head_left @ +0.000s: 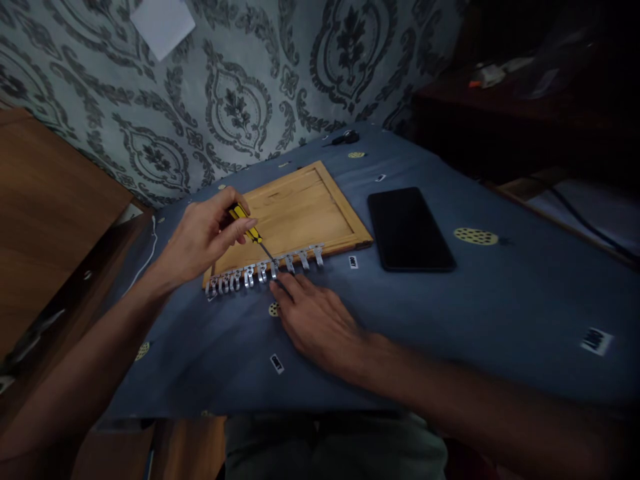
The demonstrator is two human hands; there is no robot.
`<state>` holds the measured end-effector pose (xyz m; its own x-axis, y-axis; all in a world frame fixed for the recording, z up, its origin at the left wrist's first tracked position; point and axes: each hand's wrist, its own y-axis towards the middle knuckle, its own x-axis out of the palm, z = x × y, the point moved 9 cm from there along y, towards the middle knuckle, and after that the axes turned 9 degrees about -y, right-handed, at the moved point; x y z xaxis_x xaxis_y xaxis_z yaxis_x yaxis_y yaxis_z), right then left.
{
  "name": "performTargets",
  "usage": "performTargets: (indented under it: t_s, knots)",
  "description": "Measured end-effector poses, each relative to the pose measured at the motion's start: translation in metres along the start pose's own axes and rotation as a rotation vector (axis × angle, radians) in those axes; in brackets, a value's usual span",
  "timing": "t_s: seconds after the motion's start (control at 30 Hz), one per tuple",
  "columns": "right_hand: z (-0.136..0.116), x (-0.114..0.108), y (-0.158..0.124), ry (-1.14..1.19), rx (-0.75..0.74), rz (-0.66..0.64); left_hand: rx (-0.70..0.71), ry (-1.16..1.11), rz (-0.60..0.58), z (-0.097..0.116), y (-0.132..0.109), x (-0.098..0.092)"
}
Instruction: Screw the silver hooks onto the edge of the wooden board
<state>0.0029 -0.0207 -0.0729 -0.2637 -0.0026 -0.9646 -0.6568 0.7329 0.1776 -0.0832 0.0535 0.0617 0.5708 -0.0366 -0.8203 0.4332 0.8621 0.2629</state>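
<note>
My left hand [207, 230] is closed around the yellow-and-black handle of a screwdriver [241, 217]. The screwdriver's shaft slants down to the right, its tip at a metal hook rail [263, 270]. This rail has several silver hooks in a row and lies along the near edge of a framed wooden board [300, 207]. My right hand [320, 323] rests low on the near side, thumb and fingertips closed at one of the middle hooks. Its fingers partly cover that spot, so the exact contact there is hidden.
A black tablet [411, 229] lies right of the board on the blue patterned cloth [450, 320]. Near the wall sits a small black object [345, 138]. Patterned wallpaper [240, 100] rises behind, a wooden cabinet [55, 207] stands left, and a dark shelf [500, 127] is at right.
</note>
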Motion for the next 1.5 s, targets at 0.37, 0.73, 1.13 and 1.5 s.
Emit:
performTargets:
  t_s: [0.37,0.73,1.13,1.5]
  knots:
    - [0.002,-0.004,-0.001,0.034,0.018,0.035,0.043,-0.043,-0.033,0.004,0.004,0.001]
    - [0.001,-0.005,-0.002,0.013,0.017,0.042,0.012,-0.060,-0.016,-0.003,0.001,-0.002]
    - [0.001,-0.006,0.000,0.008,-0.003,-0.008,0.068,-0.063,0.094,0.013,0.000,-0.025]
    - [0.001,-0.003,0.000,0.005,-0.007,-0.029,0.022,0.012,0.017,0.005,-0.004,-0.010]
